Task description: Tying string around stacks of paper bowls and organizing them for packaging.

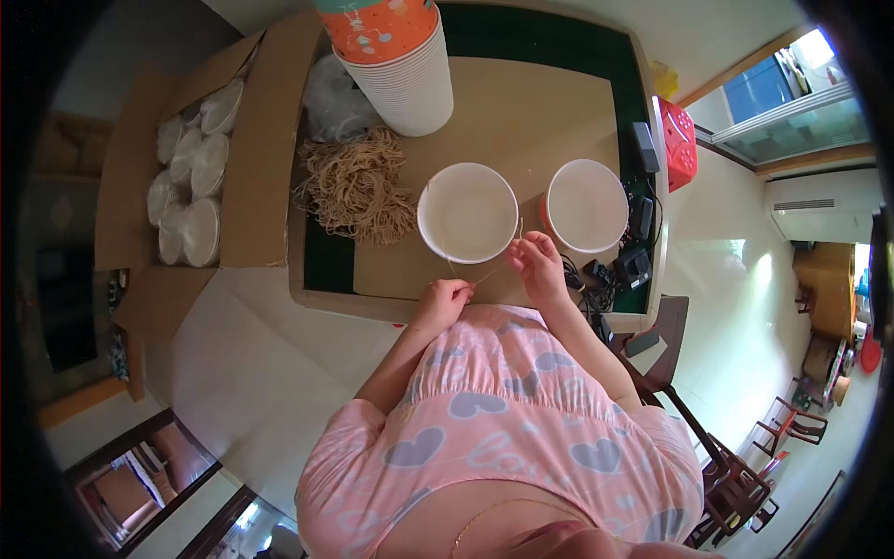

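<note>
My left hand [445, 300] and right hand [535, 259] are both pinched on one thin tan band [492, 271], stretched taut between them just off the near rim of the left bowl [467, 212]. Left fingers are closed in a fist-like pinch on the lower end; right thumb and forefinger are closed on the upper end, other fingers loosely curled. A faint strand seems to run up across the bowl's mouth, though it is too thin in this view for me to be sure it is the same band. The bowl is white, empty and upright on the brown board [521, 112]; a second bowl [587, 205] stands just beside it to the right, apart from my hands. The heap of bands [358, 186] lies left of the bowl, and the cup stack [402, 70] stands behind it. Risks as I judge them: the band is under tension, so a slack pinch at either end would let it snap back at my fingers or fly off the table. Pulling against the light bowl could tip it or push it into its neighbour. Overstretching may break the band. The cables [615, 270] near my right wrist could snag.
</note>
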`<state>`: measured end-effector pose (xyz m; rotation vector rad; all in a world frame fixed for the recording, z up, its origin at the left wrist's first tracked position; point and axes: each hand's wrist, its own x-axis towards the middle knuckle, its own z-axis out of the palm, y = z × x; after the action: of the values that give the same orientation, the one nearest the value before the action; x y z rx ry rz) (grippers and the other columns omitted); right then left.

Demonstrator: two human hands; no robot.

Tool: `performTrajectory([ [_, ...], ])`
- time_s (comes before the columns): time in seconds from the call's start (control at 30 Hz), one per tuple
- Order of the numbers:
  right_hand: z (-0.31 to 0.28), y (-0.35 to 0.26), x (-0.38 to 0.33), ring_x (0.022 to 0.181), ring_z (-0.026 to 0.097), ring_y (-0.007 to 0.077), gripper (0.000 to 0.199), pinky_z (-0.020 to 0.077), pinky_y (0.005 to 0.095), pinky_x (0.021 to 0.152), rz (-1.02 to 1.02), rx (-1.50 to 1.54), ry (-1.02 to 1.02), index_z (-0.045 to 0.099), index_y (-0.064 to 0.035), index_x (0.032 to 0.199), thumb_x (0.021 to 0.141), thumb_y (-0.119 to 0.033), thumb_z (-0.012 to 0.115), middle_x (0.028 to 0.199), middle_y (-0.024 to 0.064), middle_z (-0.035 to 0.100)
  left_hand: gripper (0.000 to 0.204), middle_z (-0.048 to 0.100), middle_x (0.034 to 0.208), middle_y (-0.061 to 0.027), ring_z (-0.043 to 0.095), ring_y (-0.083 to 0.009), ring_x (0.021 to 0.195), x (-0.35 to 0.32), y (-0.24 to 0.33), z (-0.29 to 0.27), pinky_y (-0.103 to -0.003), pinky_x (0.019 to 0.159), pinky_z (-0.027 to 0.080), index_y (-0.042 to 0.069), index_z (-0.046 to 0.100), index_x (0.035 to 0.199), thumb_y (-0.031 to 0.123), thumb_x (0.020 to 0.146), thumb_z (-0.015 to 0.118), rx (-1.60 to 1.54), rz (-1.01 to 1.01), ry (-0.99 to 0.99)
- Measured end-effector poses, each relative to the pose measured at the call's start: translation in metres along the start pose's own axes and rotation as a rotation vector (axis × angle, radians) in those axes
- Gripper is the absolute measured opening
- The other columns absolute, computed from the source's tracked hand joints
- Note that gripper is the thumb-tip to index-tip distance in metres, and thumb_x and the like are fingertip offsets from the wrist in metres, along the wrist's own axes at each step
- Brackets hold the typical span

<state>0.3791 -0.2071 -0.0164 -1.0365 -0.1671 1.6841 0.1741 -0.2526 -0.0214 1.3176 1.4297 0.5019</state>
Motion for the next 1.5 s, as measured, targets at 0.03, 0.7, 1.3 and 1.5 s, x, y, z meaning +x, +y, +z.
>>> performTrajectory([
  [0.03,0.004,-0.002,-0.005,0.078,0.062,0.0154,0.015,0.0499,0.0239,0.066,0.003,0.001,0.0,0.047,-0.0072,0.102,0.09,-0.003,0.055,0.09,0.0085,0.062,0.02,0.068,0.079,-0.0135,0.068,-0.0236,0.074,0.0,-0.005,0.002,-0.033,0.068,0.052,0.004,0.067,0.102,0.01,0.084,0.059,0.012,0.035,0.012],
  [0.7,0.031,-0.006,-0.064,0.062,0.043,0.0001,0.007,0.0344,0.0168,0.054,-0.277,-0.979,-0.27,0.054,-0.0026,0.092,0.088,-0.004,0.06,0.069,-0.0053,0.052,0.011,0.059,0.065,0.0028,0.048,-0.0033,0.051,0.006,0.058,-0.005,-0.018,0.046,0.036,0.003,0.067,0.078,0.01,0.086,0.066,-0.44,0.049,0.004],
  [1.3,0.029,-0.013,0.002,0.063,0.051,0.0056,0.015,0.041,0.021,0.054,-0.33,-0.726,-0.126,0.056,-0.0006,0.088,0.089,-0.015,0.06,0.071,0.0002,0.059,0.012,0.067,0.079,-0.0142,0.067,-0.0237,0.069,0.069,0.085,-0.026,-0.031,0.061,0.05,0.002,0.065,0.092,0.006,0.08,0.062,0.127,0.391,0.206],
  [1.5,0.042,-0.025,0.012,0.069,0.057,0.0116,0.017,0.0461,0.0279,0.06,-0.283,-0.825,-0.128,0.057,-0.0009,0.091,0.086,-0.017,0.061,0.076,0.0072,0.063,0.014,0.067,0.076,-0.0099,0.064,-0.0136,0.069,0.072,0.086,-0.029,-0.028,0.064,0.05,-0.001,0.063,0.093,0.002,0.079,0.062,0.037,0.322,0.121],
])
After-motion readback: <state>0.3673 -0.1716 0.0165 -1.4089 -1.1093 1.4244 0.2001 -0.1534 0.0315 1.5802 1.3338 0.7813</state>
